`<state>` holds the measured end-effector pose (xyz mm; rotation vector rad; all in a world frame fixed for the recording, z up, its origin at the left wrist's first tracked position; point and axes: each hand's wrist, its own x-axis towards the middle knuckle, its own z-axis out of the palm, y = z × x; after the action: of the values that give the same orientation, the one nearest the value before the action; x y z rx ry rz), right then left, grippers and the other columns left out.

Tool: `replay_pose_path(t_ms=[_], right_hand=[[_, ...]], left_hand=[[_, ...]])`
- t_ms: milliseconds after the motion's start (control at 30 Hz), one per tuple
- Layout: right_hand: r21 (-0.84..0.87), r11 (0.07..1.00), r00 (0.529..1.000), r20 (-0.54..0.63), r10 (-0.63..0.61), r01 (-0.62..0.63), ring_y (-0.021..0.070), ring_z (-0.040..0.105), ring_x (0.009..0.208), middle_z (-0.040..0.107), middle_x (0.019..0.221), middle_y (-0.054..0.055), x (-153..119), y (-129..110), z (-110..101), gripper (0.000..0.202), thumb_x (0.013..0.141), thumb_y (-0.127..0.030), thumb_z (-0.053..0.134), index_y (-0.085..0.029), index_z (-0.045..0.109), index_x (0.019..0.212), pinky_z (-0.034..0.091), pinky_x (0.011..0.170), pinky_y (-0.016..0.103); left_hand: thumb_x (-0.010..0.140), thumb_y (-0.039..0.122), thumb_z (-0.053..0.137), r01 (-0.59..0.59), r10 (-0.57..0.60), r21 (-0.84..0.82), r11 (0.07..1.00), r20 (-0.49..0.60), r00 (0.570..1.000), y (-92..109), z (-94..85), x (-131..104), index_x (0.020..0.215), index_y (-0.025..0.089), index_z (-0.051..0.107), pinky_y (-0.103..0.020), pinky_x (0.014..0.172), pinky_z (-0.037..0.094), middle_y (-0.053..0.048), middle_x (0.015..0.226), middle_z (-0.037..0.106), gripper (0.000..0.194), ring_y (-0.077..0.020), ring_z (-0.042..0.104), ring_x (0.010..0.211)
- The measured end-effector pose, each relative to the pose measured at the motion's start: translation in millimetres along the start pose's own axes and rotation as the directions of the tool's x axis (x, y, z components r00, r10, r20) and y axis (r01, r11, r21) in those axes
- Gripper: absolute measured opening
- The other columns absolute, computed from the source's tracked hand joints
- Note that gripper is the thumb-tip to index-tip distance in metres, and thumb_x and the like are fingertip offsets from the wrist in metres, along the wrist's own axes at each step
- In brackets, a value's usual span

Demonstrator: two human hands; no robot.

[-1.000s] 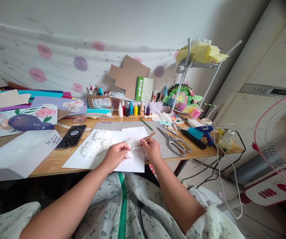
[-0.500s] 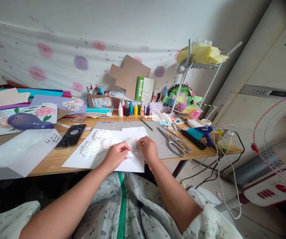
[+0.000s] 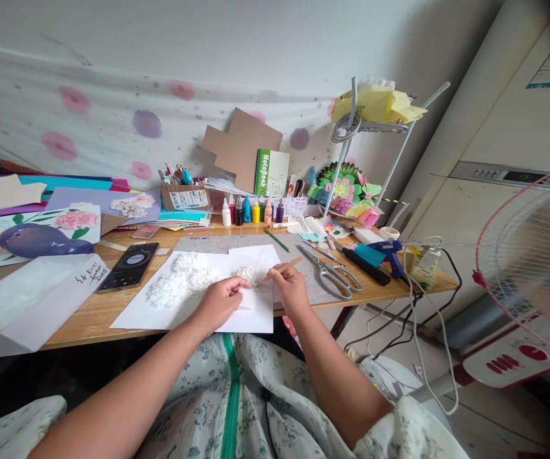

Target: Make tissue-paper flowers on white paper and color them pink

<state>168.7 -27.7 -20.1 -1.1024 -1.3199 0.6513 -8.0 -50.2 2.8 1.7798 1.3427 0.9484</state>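
Near the desk's (image 3: 86,319) front edge, the left hand (image 3: 220,302) pinches a white paper slip (image 3: 245,308) and the right hand (image 3: 290,285) a thin brown stick (image 3: 294,262) beside white fluff (image 3: 250,274), which a brushing wrist might scatter.

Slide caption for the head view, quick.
Right hand holding a slim tan stick, left hand close by, over white paper bearing fluffy white clumps.

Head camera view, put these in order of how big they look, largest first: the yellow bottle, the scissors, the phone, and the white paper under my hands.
1. White paper
2. Phone and scissors: they look too alike in size to rank
3. Yellow bottle
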Motion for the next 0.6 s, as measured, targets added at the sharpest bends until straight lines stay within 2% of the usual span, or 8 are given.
replay_pose_path(t_ms=[67, 167, 233, 267, 400, 600], right_hand=[[-0.011, 1.0, 0.999, 0.031, -0.019, 0.019, 0.0192, 0.06, 0.08, 0.068, 0.079, 0.005, 0, -3, 1, 0.022, 0.076, -0.036, 0.061, -0.019, 0.064, 0.062, 0.045, 0.074, 0.029], [-0.048, 0.999, 1.0, 0.013, -0.018, 0.018, 0.0195, 0.059, 0.079, 0.066, 0.079, 0.005, 2, -3, 2, 0.017, 0.075, -0.031, 0.062, -0.02, 0.066, 0.062, 0.043, 0.074, 0.03], [-0.073, 0.997, 1.0, -0.019, -0.004, 0.003, 0.0196, 0.058, 0.076, 0.064, 0.077, 0.006, 4, -1, 2, 0.019, 0.076, -0.03, 0.06, -0.019, 0.066, 0.062, 0.043, 0.072, 0.031], [-0.082, 0.997, 1.0, -0.03, 0.0, -0.003, 0.0197, 0.058, 0.074, 0.064, 0.077, 0.006, 5, -1, 2, 0.019, 0.076, -0.03, 0.06, -0.019, 0.065, 0.062, 0.043, 0.07, 0.031], [-0.092, 0.996, 0.999, -0.025, -0.024, 0.022, 0.0202, 0.059, 0.076, 0.064, 0.076, 0.006, 3, -2, -1, 0.018, 0.077, -0.029, 0.06, -0.019, 0.065, 0.063, 0.044, 0.071, 0.031], [-0.086, 0.991, 0.994, 0.041, -0.098, 0.101, 0.0196, 0.06, 0.086, 0.067, 0.081, 0.005, -2, -11, -1, 0.016, 0.078, -0.023, 0.061, -0.02, 0.065, 0.063, 0.045, 0.08, 0.03]], left_hand=[[0.068, 0.015, 0.045, -0.052, 0.047, 0.18, 0.982, 0.03, 0.998, 3, 1.0, 1, 0.103, 0.019, 0.071, -0.025, 0.055, 0.042, 0.001, 0.065, 0.063, 0.044, -0.0147, 0.054, 0.056], [0.068, 0.011, 0.043, -0.123, 0.105, 0.393, 0.911, 0.066, 0.992, 7, 3.4, 2, 0.112, 0.023, 0.07, -0.026, 0.069, 0.047, -0.003, 0.096, 0.073, 0.052, -0.0176, 0.063, 0.074], [0.069, 0.011, 0.044, -0.122, 0.108, 0.417, 0.901, 0.057, 0.993, 9, 4.8, 2, 0.112, 0.023, 0.07, -0.028, 0.078, 0.048, -0.003, 0.112, 0.071, 0.052, -0.0194, 0.065, 0.084], [0.07, 0.011, 0.043, -0.118, 0.107, 0.43, 0.895, 0.05, 0.993, 10, 5.3, 2, 0.111, 0.022, 0.071, -0.028, 0.08, 0.048, -0.004, 0.113, 0.071, 0.051, -0.0201, 0.065, 0.086], [0.071, 0.011, 0.042, -0.098, 0.101, 0.468, 0.878, 0.021, 0.995, 9, 5.3, 3, 0.11, 0.02, 0.071, -0.031, 0.086, 0.049, -0.005, 0.105, 0.073, 0.049, -0.0215, 0.066, 0.086], [0.07, 0.011, 0.042, -0.105, 0.112, 0.458, 0.883, 0.013, 0.994, 7, 4.1, 2, 0.107, 0.02, 0.072, -0.031, 0.092, 0.047, -0.004, 0.109, 0.072, 0.048, -0.0218, 0.066, 0.094]])
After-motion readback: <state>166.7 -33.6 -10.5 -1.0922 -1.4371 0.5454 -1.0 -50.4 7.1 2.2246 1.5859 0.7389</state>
